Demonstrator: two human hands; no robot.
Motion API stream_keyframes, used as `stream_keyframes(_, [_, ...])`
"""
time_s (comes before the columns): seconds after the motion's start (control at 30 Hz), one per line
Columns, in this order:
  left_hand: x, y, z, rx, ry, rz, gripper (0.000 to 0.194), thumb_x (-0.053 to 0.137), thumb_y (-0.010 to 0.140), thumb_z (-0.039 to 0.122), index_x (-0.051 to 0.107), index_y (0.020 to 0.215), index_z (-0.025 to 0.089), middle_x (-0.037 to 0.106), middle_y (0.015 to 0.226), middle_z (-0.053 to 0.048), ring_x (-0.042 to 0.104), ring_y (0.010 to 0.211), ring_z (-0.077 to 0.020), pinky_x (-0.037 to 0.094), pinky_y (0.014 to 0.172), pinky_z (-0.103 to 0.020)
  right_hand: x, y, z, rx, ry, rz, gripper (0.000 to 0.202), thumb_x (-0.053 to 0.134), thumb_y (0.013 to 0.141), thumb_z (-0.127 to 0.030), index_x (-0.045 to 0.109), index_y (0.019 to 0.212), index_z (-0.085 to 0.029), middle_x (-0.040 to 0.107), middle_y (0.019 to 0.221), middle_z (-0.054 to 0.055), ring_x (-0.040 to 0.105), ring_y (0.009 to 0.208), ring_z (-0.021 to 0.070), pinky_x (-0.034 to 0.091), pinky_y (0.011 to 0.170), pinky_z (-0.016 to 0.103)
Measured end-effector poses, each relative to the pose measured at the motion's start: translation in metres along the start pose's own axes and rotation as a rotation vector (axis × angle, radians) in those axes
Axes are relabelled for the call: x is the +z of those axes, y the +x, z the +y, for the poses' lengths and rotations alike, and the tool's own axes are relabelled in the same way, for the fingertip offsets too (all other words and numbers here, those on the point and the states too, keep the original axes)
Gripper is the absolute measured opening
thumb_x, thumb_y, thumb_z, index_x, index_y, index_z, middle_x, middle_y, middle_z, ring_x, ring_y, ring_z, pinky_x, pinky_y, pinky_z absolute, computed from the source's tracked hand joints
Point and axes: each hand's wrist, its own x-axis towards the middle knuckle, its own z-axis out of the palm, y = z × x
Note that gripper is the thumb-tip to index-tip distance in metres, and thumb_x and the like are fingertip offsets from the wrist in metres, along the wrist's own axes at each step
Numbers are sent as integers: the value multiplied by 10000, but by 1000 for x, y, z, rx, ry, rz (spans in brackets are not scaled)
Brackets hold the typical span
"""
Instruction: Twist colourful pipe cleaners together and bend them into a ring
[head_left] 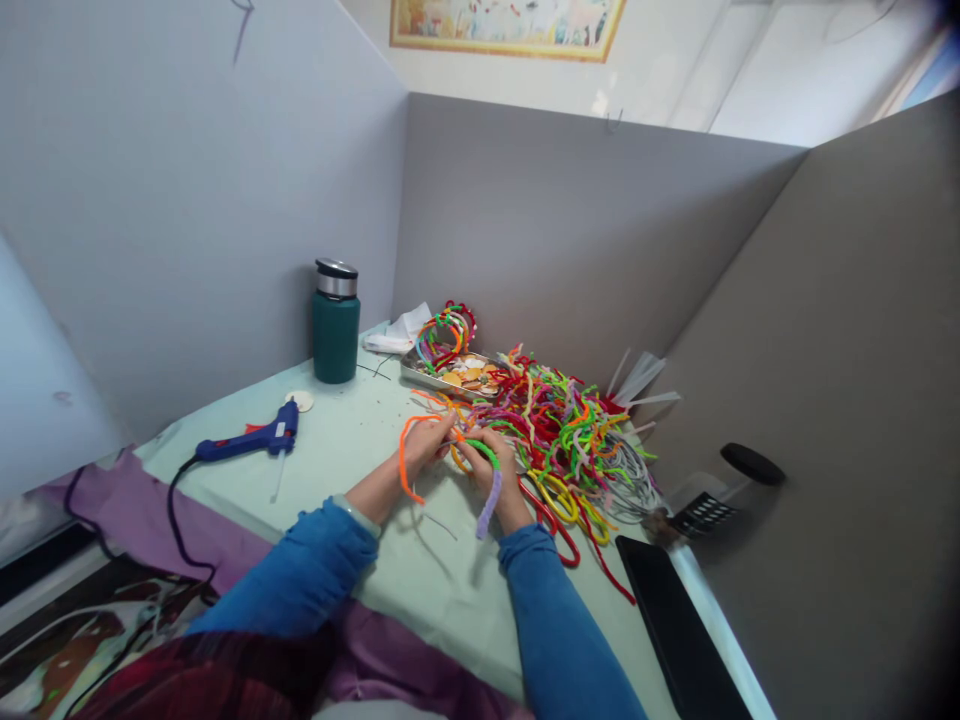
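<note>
Near the middle of the table, my left hand [429, 440] is closed on an orange pipe cleaner [405, 460], whose free end curves down to the left. Close beside it, my right hand [495, 462] pinches a thick fuzzy strip that is green [486, 452] at the top and lilac [489, 505] at its hanging end. The fingertips of both hands nearly meet, and the orange and green parts come together between them. Exactly how they join is hidden by the fingers. A thin wire [441, 526] lies on the table below the hands.
A big heap of coloured pipe cleaners [555, 410] spreads to the right, beside a metal tray [427, 378] of small pieces. A green bottle [336, 330] and a blue glue gun [251, 440] stand and lie at left. A black flat object [671, 620] lies at right; grey partitions [555, 220] surround the table.
</note>
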Motion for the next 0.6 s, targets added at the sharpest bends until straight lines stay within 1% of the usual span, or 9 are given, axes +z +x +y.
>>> stream_keyframes(0.1, [-2,2,-1,-26,-71,1,640,335,782,658,613,551,130,478,416,-11,329,336,-79,226,396,-245,0,0,-1,41,-1,29,149,613,759,-328,648,743,-184,633,726,20,567,684,160,422,656,274])
stream_keyframes(0.2, [-3,4,-2,-35,-124,61,608,409,759,646,680,669,109,590,528,-48,448,413,-99,294,422,-232,-1,1,0,92,-25,78,156,635,731,-332,648,718,-177,636,690,21,568,654,162,418,646,278])
stream_keyframes(0.27, [-3,5,-2,30,-132,121,569,483,728,634,687,664,106,628,589,-70,525,509,-124,355,469,-229,-3,2,1,132,-29,93,152,640,719,-325,646,697,-174,637,670,21,565,640,162,416,648,280])
stream_keyframes(0.33, [-5,5,0,108,-190,152,545,527,710,622,688,647,105,648,626,-87,566,587,-144,402,516,-231,-3,3,2,180,-2,91,156,636,715,-325,644,691,-171,639,662,22,566,638,164,418,648,281])
stream_keyframes(0.4, [-8,6,3,133,-361,103,566,509,723,629,695,686,96,664,675,-110,587,624,-155,429,531,-235,-4,3,2,215,45,76,167,633,713,-335,642,686,-170,639,646,20,570,641,166,424,656,282])
stream_keyframes(0.47, [-13,6,5,118,-587,29,600,470,743,639,700,782,86,681,762,-132,609,658,-163,452,540,-240,-4,4,2,243,103,66,177,630,711,-344,635,682,-169,630,612,13,566,622,162,425,645,279])
stream_keyframes(0.5, [-15,6,6,114,-686,15,600,467,748,635,696,838,87,686,824,-139,621,691,-168,466,555,-243,-4,4,1,260,131,66,180,630,708,-347,631,679,-169,622,590,8,559,599,157,421,624,274])
stream_keyframes(0.57, [-18,7,7,136,-807,51,548,514,745,590,680,932,103,678,954,-142,635,783,-179,495,616,-256,-3,4,1,299,175,73,184,632,700,-351,625,678,-169,611,564,1,539,553,148,404,569,263])
stream_keyframes(0.6, [-18,8,6,163,-817,84,501,557,737,546,672,964,114,670,1001,-137,634,825,-183,504,650,-265,-3,4,1,316,186,77,187,634,693,-354,624,678,-168,609,557,0,530,535,144,393,546,259])
